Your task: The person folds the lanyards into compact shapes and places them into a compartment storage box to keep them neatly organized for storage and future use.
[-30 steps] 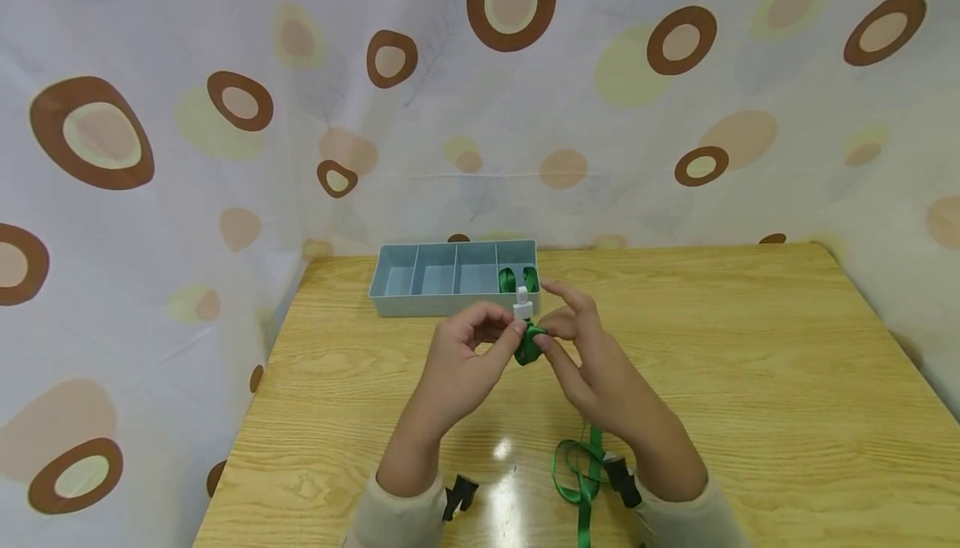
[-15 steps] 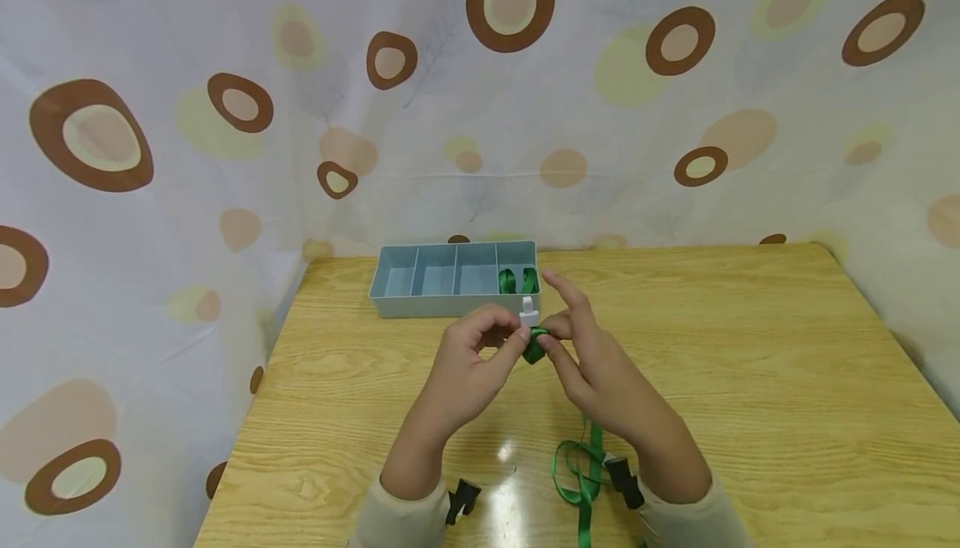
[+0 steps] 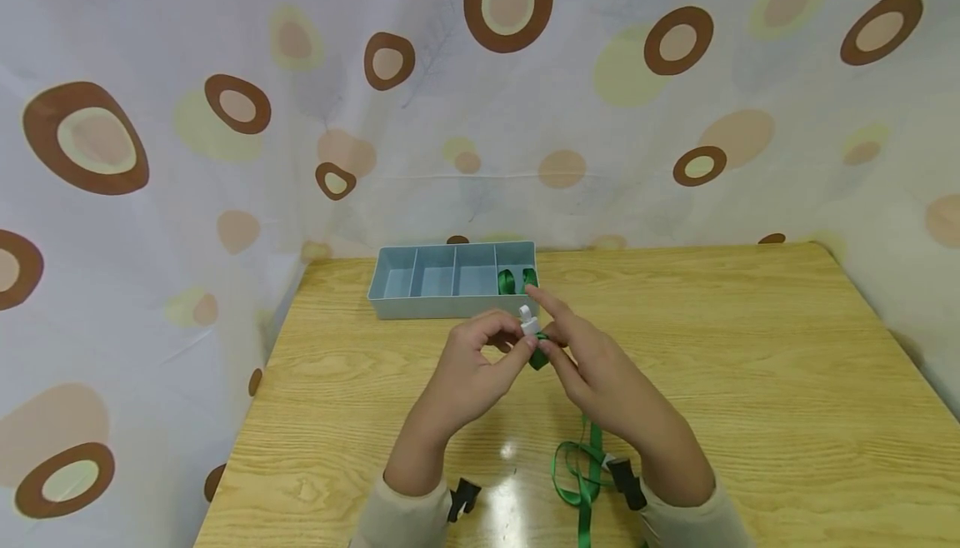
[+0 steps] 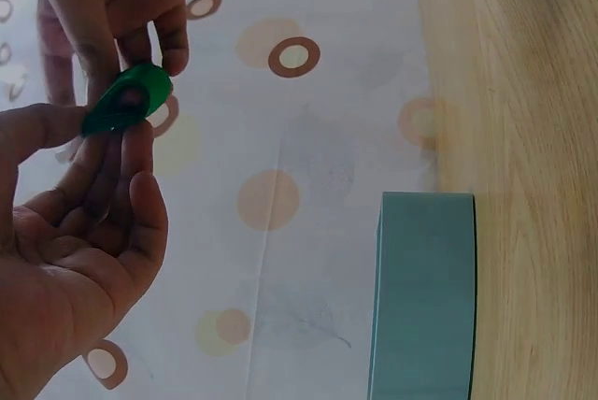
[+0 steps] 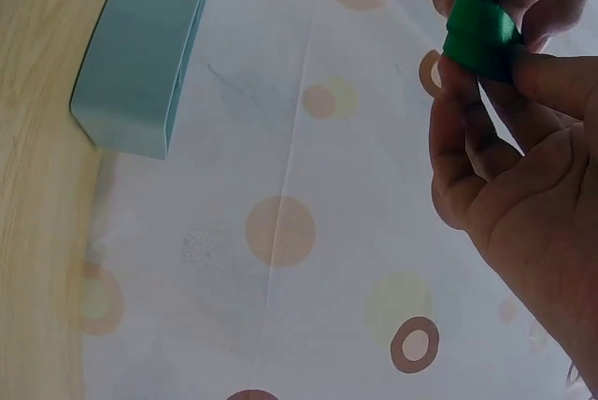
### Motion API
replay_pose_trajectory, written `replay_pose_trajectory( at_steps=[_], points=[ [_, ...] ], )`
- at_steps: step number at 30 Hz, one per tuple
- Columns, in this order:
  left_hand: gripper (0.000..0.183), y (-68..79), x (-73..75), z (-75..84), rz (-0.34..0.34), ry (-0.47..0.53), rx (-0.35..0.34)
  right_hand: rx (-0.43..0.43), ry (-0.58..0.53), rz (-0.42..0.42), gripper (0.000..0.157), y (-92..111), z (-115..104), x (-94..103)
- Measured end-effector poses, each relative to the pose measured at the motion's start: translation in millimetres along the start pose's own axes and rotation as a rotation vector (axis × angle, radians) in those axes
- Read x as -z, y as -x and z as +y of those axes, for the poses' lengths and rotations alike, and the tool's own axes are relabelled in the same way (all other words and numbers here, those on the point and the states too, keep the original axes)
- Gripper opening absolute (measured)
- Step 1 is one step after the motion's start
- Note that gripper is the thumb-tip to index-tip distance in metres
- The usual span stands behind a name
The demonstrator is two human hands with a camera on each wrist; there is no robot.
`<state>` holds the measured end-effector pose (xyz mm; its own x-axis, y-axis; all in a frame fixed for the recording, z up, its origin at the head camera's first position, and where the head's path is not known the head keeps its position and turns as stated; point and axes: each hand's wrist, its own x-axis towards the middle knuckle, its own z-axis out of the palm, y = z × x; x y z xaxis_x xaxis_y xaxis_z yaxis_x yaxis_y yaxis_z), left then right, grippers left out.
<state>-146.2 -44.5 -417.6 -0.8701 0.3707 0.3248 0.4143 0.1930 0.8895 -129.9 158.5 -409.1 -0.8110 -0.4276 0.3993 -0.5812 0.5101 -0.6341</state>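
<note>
Ribbon roll (image 5: pixel 478 40), upper right of the right wrist view: smooth fabric, satin sheen. White clip (image 3: pixel 530 326), centre of the head view: appears to be smooth plastic. Loose ribbon (image 3: pixel 587 490), lower right of centre: same green fabric, glossy along its folds. Box (image 3: pixel 431 307), centre of the head view: blue-grey plastic, smooth, matt walls. Table (image 3: pixel 765 365), across the lower frame: wood or wood-look surface, visible grain, glossy enough to return a bright reflection at bottom centre. Backdrop (image 3: pixel 450 132), upper frame: printed sheet, lightly creased, mostly matt. Sleeves (image 3: pixel 401 521), bottom edge: matt cloth.
</note>
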Motion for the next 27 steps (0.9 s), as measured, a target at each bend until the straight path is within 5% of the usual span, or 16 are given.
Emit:
replay_pose_trajectory(
  at_steps=[5,12,18,27],
  points=[
    [0.012,-1.7,-4.6,-5.9,0.033,0.019,-0.026,-0.024,-0.063,0.006,0.062,-0.8,2.1,-0.3],
    [0.011,-3.1,-6.5,-4.2,0.09,0.096,-0.066,-0.002,-0.115,0.223,0.042,-2.1,7.5,-2.6],
    [0.007,-2.7,-6.0,-2.3,0.097,0.142,-0.079,0.106,-0.144,0.345,0.025,-3.8,8.5,-4.5],
    [0.009,-2.1,-5.6,-1.0,0.11,0.173,-0.074,0.148,-0.213,0.392,0.02,-4.8,8.1,-6.0]
  ],
)
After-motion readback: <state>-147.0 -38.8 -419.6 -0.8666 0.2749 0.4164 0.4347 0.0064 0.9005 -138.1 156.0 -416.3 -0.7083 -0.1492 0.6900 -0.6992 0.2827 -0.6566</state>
